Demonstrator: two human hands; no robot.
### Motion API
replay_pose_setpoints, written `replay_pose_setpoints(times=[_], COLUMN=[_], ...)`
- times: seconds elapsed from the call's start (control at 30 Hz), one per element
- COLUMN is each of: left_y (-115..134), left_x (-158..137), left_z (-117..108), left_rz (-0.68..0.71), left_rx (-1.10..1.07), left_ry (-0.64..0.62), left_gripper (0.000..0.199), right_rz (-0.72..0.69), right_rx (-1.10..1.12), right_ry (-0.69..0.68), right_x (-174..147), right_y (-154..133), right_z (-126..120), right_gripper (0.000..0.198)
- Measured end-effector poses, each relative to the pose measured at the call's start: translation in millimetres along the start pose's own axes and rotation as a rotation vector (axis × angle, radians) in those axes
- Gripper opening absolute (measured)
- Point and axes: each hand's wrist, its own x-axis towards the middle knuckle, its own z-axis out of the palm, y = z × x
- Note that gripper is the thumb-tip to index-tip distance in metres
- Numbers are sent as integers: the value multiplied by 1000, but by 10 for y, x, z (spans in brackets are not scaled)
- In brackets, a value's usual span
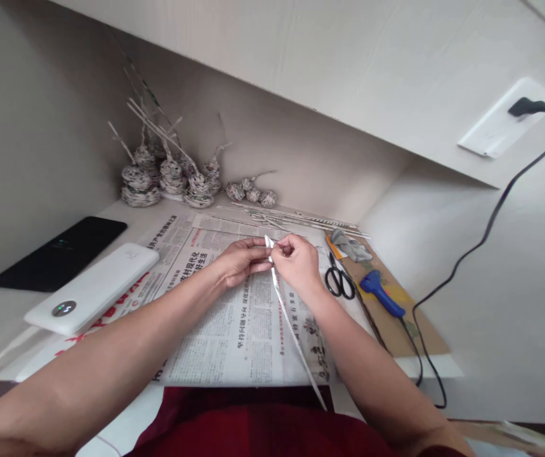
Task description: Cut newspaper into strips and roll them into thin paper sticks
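Both hands meet over the spread newspaper (215, 343), pinching one end of a thin rolled paper strip (288, 317). My left hand (243, 260) grips the strip's folded white end between thumb and fingers. My right hand (298, 260) holds the same end from the other side, its fingers curled and close to the left fingertips. From there the long tail hangs toward me and past the front edge of the table. The exact fold between the fingertips is partly hidden.
Several woven paper gourds (172, 178) stand at the back left, small paper balls (253, 193) beside them. Paper sticks (310, 221) lie behind my hands. Right are black scissors (339, 282) and a corded blue glue gun (381, 293) on cardboard (419, 336). Left: a power bank (96, 289), a phone (60, 251).
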Motion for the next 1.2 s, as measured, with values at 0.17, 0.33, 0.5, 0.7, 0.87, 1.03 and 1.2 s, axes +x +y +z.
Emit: replay_pose_setpoints(times=[0.17,0.33,0.5,0.7,0.87,1.03,1.2], left_y=[-5,-15,-21,-20,-20,-19,-35], left_x=[-18,-26,-27,-33,-32,-39,-28], left_z=[18,23,40,58,64,65,47], left_rz=[-11,-19,4,3,-1,-4,5], left_rx=[-81,-88,-81,-52,-65,-69,-91], left_ry=[-48,-93,-53,-25,-21,-13,-42], left_gripper=[21,17,14,12,14,13,13], right_rz=[315,439,392,294,295,376,389], right_rx=[380,545,583,503,511,580,616], right_ry=[-149,-261,-277,-251,-241,-244,-264], right_x=[81,138,141,159,148,137,129], right_y=[18,24,28,40,52,6,-18], right_z=[-10,-17,-2,-13,-15,-37,-51], right_gripper=[11,11,11,10,11,15,18])
